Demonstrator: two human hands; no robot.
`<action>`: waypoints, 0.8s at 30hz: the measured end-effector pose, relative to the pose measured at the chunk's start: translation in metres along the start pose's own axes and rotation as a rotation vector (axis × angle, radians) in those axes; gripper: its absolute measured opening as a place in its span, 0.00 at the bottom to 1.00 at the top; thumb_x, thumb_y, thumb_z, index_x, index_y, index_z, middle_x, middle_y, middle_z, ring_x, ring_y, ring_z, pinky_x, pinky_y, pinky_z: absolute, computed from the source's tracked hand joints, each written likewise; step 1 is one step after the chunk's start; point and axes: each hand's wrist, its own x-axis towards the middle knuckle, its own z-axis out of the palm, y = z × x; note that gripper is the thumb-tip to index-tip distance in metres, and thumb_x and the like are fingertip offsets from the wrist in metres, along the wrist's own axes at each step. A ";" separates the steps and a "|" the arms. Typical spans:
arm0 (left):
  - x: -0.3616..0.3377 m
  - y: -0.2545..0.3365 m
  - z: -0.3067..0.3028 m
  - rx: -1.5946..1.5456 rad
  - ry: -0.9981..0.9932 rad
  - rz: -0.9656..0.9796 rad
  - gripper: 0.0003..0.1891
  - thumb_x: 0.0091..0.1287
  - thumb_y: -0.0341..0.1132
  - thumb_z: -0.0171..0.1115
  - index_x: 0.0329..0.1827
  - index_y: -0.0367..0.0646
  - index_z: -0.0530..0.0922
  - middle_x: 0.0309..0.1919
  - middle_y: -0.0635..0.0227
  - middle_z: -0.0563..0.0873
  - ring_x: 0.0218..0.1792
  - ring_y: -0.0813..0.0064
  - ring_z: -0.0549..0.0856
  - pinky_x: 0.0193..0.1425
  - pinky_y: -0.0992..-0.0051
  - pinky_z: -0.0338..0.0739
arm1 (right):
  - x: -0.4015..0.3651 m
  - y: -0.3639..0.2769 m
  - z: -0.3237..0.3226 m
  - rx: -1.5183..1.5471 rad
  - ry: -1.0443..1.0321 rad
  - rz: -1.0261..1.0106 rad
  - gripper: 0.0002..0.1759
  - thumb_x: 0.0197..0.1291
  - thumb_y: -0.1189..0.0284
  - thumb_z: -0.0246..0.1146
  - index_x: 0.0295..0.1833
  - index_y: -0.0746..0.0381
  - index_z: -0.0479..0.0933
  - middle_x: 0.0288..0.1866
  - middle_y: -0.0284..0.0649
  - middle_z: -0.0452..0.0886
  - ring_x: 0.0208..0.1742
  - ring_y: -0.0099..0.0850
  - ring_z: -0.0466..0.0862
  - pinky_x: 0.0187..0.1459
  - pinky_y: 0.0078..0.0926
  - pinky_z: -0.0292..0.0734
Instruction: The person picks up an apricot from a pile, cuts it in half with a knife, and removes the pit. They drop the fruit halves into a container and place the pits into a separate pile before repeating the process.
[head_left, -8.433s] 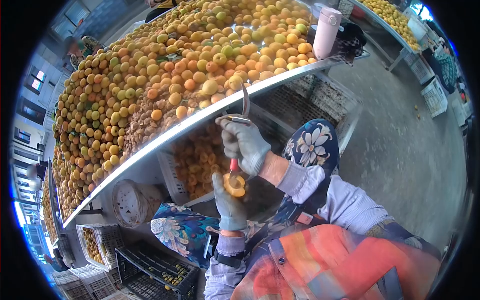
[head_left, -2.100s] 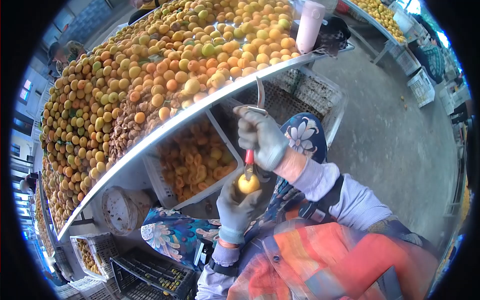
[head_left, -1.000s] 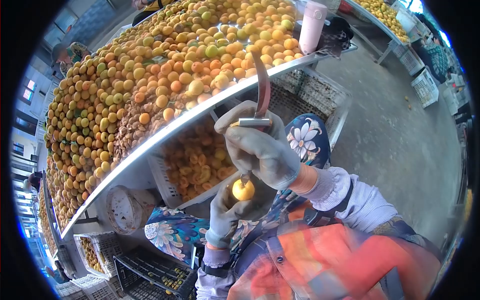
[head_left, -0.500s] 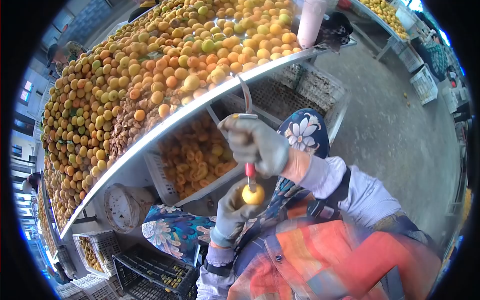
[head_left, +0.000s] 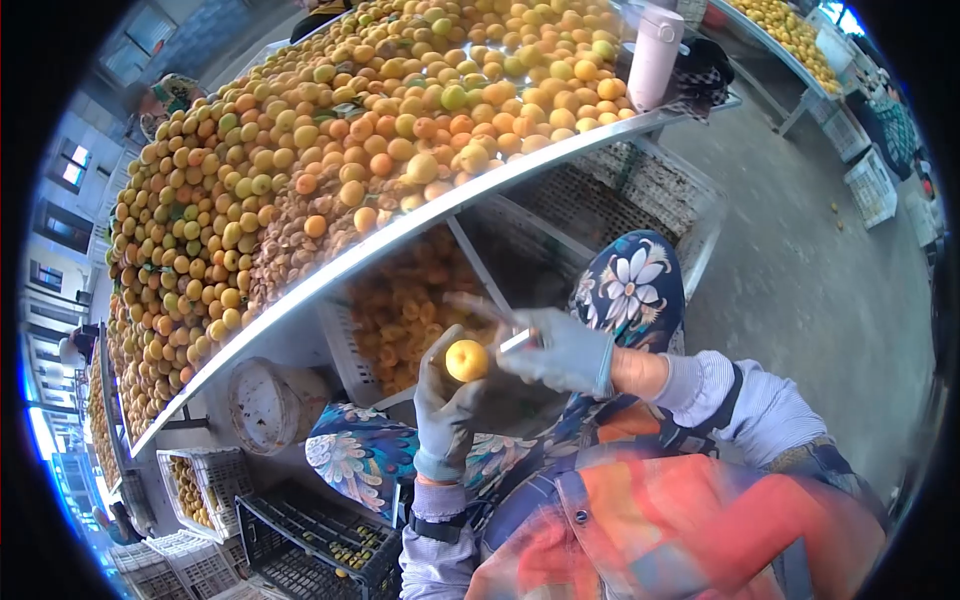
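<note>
My left hand [head_left: 447,400], in a grey work glove, holds a yellow apricot [head_left: 467,361] upright between thumb and fingers. Just right of it, my gloved right hand [head_left: 560,352] is closed around a knife with a metal collar [head_left: 517,341]. Its blade is smeared by motion and points left, above the apricot and apart from it; the grip hides the handle. Below and beyond both hands, a crate [head_left: 345,350] holds halved apricots [head_left: 410,315].
A metal-edged table [head_left: 400,232] heaped with apricots [head_left: 400,130] spans the far side, with a pink bottle [head_left: 656,58] on its right end. A white bucket [head_left: 262,405], a black crate [head_left: 290,540] and white crates [head_left: 205,500] stand at left. Other people appear in the background.
The knife has come out of the apricot, and my right hand has turned, swinging its blade leftward. My left hand has lifted the apricot up and to the left. The view has shifted slightly.
</note>
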 end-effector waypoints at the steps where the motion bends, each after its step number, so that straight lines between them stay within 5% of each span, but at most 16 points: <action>1: 0.001 0.002 -0.001 0.005 0.004 0.007 0.37 0.56 0.33 0.72 0.68 0.35 0.64 0.57 0.63 0.76 0.54 0.73 0.78 0.61 0.74 0.73 | 0.003 0.016 0.003 -0.159 0.003 -0.095 0.08 0.60 0.67 0.61 0.39 0.60 0.75 0.21 0.30 0.71 0.21 0.17 0.71 0.23 0.21 0.66; 13: 0.004 0.013 0.009 -0.126 0.039 0.031 0.33 0.58 0.25 0.69 0.67 0.33 0.65 0.51 0.62 0.80 0.49 0.72 0.82 0.55 0.74 0.79 | 0.010 0.041 0.011 -0.553 0.130 -0.314 0.07 0.55 0.72 0.58 0.38 0.64 0.73 0.25 0.53 0.78 0.31 0.52 0.81 0.33 0.44 0.73; 20: 0.011 0.009 0.014 -0.006 0.078 0.047 0.28 0.59 0.19 0.64 0.65 0.32 0.69 0.53 0.63 0.80 0.49 0.75 0.82 0.55 0.76 0.78 | 0.015 0.057 0.014 -0.591 0.224 -0.300 0.10 0.56 0.73 0.57 0.44 0.62 0.71 0.30 0.56 0.79 0.38 0.57 0.80 0.38 0.49 0.73; 24: 0.015 0.006 0.019 -0.079 0.126 0.031 0.28 0.61 0.21 0.64 0.66 0.33 0.68 0.51 0.64 0.80 0.48 0.76 0.82 0.55 0.77 0.78 | 0.028 0.064 0.016 -0.598 0.262 -0.270 0.18 0.55 0.75 0.59 0.53 0.62 0.71 0.39 0.55 0.81 0.45 0.55 0.81 0.42 0.42 0.77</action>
